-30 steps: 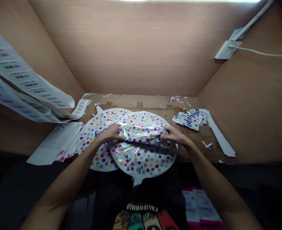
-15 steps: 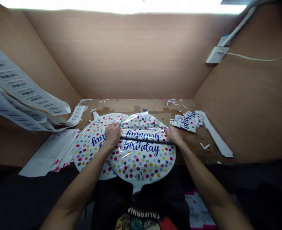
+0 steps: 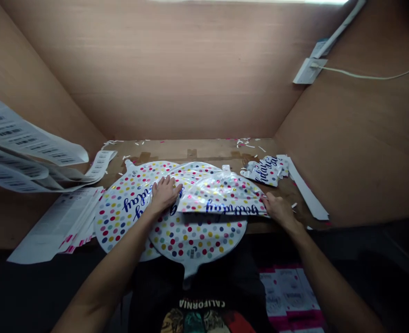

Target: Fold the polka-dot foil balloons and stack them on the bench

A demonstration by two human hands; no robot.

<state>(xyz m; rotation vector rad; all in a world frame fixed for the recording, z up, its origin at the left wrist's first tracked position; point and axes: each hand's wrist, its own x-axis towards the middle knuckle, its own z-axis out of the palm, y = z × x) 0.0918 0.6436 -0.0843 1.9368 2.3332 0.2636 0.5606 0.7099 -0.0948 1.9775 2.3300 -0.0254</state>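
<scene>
A flat round foil balloon [image 3: 194, 233] with coloured dots and blue "birthday" lettering lies in front of me, on top of a second like it [image 3: 121, 208]. A folded balloon [image 3: 221, 196] lies across it. My left hand [image 3: 163, 193] presses flat on the left end of the fold, fingers stretched out. At the fold's right corner, my right hand [image 3: 277, 209] has its fingers closed on the foil.
A small folded balloon [image 3: 265, 170] lies at the back right beside white paper strips [image 3: 305, 187]. Barcode label sheets [image 3: 27, 143] hang at the left above a stack of printed sheets [image 3: 57, 222]. Brown board walls enclose the desk. A cable [image 3: 364, 76] runs along the right wall.
The top balloon has been folded over and drawn to the right. My right hand moved right and towards me with its corner; my left hand opened flat on the fold.
</scene>
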